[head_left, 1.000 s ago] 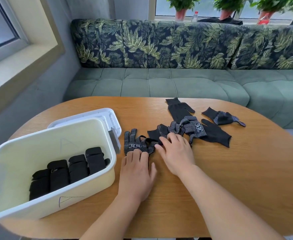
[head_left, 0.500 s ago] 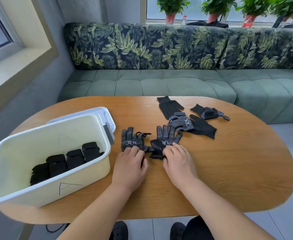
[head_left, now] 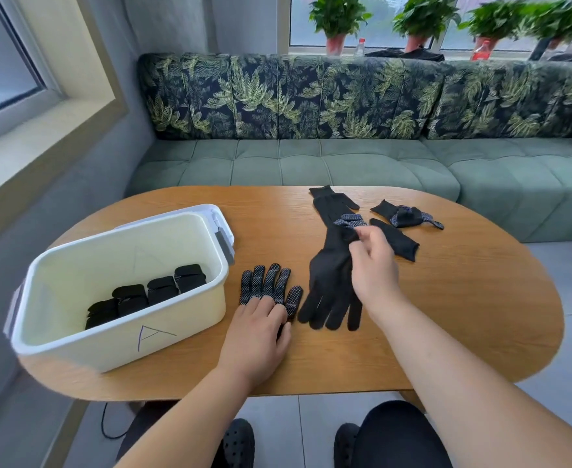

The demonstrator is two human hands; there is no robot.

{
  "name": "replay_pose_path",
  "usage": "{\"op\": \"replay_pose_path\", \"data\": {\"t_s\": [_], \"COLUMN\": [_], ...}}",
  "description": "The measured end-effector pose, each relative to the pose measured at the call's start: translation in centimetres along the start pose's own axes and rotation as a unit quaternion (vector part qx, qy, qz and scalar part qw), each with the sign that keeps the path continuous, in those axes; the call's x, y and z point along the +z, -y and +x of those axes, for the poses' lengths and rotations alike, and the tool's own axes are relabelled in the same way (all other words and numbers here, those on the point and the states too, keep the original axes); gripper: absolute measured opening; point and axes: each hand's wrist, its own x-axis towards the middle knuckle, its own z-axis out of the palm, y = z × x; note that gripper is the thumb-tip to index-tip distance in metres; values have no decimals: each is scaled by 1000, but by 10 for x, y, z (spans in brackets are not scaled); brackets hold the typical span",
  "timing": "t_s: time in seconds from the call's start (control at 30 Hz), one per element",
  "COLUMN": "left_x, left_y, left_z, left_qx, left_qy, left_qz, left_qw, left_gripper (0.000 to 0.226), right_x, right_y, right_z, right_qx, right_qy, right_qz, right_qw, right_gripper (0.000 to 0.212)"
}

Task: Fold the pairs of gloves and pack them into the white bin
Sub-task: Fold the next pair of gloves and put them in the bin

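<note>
Head view: a dotted glove [head_left: 271, 288] is pressed flat on the table [head_left: 463, 298], beside the white bin [head_left: 108, 346], under the straight fingers of the left hand [head_left: 257, 336]. A black glove [head_left: 331, 285] is pinched at its cuff by the right hand [head_left: 372, 268]. A crooked pairing is risked if the black glove is dragged, and the loose gloves [head_left: 406, 216] behind could be snagged.

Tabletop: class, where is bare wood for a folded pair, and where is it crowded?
Free: right end of the table, beyond the right hand; near edge between it and the left hand. Crowded: centre, loose gloves beside the white bin.
</note>
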Motion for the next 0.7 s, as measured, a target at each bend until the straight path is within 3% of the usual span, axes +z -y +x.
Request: {"op": "replay_pose_path", "data": {"t_s": [0.1, 0.33, 0.43, 0.53, 0.7], "left_x": [-2, -2, -3, -3, 4], "left_y": [-1, 1, 1, 0, 4], "left_z": [-1, 0, -1, -2, 0], "left_qx": [-5, -29, -32, -28, -39], "left_qy": [4, -4, -8, -14, 4], "left_qz": [4, 2, 8, 5, -15], "left_qw": [1000, 1000, 999, 999, 999], "left_gripper": [18, 17, 17, 19, 42], "right_x": [-4, -23, -23, -20, -3], "right_y": [18, 20, -21, -61, -69], "right_z": [17, 12, -7, -32, -50], "right_qx": [-6, -173, -168, -142, -199], "right_qy": [28, 42, 161, 271, 167], "right_qz": [-19, -45, -190, -333, -333], "right_qw": [999, 983, 954, 892, 907], "right_gripper": [25, 20, 23, 29, 32]}}
